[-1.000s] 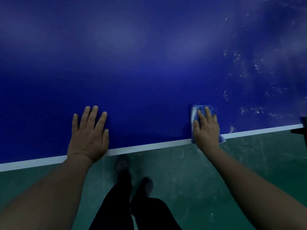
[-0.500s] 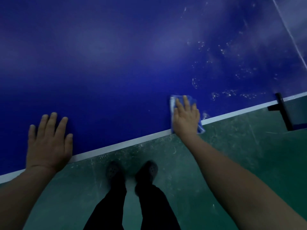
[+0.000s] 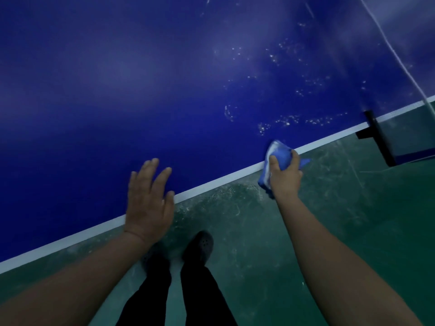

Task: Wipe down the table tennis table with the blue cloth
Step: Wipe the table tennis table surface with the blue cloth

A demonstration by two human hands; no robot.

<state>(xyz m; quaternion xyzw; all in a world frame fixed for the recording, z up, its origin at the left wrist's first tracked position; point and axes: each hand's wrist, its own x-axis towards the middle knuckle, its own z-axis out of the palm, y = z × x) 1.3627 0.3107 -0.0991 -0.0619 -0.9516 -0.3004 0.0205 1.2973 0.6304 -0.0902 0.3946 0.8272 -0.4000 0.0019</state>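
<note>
Gripping the blue cloth (image 3: 279, 158), the right hand (image 3: 286, 175) is seen at the near edge of the table tennis table (image 3: 141, 90), with the thumb and fingers curled round the bunched fabric. The cloth is held right over the white edge line (image 3: 211, 183), so that part of it lies above the blue tabletop and part hangs past the edge, over the green floor (image 3: 329, 220); a paler fold is shown on its left side and a pointed corner sticks out to the right of the hand. Whether the cloth is pressed onto the surface or lifted just off it cannot be told. The left hand (image 3: 148, 203) is held flat with its fingers straight and spread, further left along the same edge; its fingertips reach over the blue surface while the palm lies across the white line, and it is blurred, so contact with the table cannot be confirmed. Nothing is held in it. Whitish specks and smears (image 3: 289, 120) are scattered over the tabletop beyond and to the right of the cloth. A black net post (image 3: 376, 137) is clamped at the table edge to the far right, and a thin white line (image 3: 395, 55) runs up the surface from it. Below, dark trousers (image 3: 202, 300) and dark shoes (image 3: 200, 245) are seen on the scuffed floor, between the two bare forearms.
</note>
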